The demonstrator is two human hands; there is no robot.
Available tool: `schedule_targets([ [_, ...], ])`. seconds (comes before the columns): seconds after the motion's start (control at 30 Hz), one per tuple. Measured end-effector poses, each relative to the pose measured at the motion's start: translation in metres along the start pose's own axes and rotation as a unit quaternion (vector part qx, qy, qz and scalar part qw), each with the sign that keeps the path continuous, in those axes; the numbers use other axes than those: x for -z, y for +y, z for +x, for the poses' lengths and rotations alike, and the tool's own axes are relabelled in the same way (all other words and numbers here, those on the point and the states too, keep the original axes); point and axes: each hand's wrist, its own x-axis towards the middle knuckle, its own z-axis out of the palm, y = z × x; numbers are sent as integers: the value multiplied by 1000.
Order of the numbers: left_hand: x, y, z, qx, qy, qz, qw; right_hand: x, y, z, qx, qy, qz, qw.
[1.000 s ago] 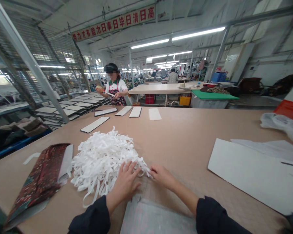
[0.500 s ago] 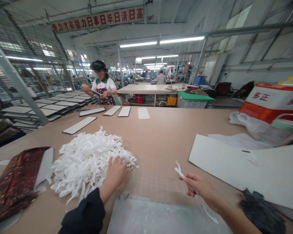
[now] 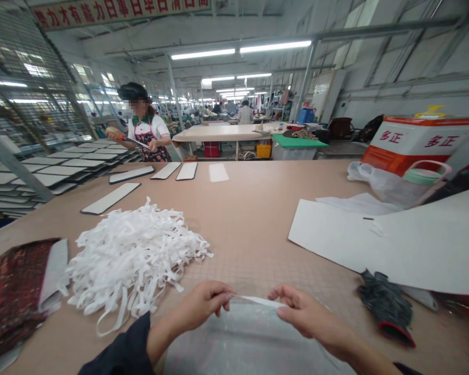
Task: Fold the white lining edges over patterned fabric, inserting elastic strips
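A narrow white strip (image 3: 258,300) runs between my two hands, just above the far edge of a clear plastic sheet (image 3: 242,338) on the table. My left hand (image 3: 205,302) pinches one end between thumb and fingers. On the other side my right hand (image 3: 300,310) is closed on the strip near its other end. To the left of my hands lies a big tangled heap of white strips (image 3: 136,255). A dark glove (image 3: 386,302) with a red cuff rests to the right of my right hand.
Large white boards (image 3: 398,245) cover the right side. Behind them stand a red-and-white box (image 3: 418,140) and a green-lidded container (image 3: 420,177). Dark patterned fabric (image 3: 19,286) lies at left, and white panels (image 3: 111,198) at the far edge. A co-worker (image 3: 144,130) stands beyond the table.
My left hand has left the heap and moved right to the strip. My right hand has come left towards it, and the strip is now held between both. The view has shifted right.
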Motion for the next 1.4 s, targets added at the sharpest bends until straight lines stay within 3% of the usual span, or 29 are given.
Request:
schedule_targets([
  [0.13, 16, -35, -16, 100, 34, -118, 987, 15, 25, -1, 12, 50, -113, 992],
  [0.3, 6, -58, -37, 187, 115, -199, 955, 12, 58, 12, -27, 78, -180, 980],
  [0.6, -10, -102, -48, 233, 224, -45, 945, 1, 91, 23, -13, 124, -321, 939],
  [0.83, -5, -103, -42, 207, 219, 24, 953, 1, 93, 28, -22, 141, -360, 922],
  [1.4, -2, -103, -33, 251, 200, 167, 932, 2, 100, 32, -26, 146, -374, 916],
])
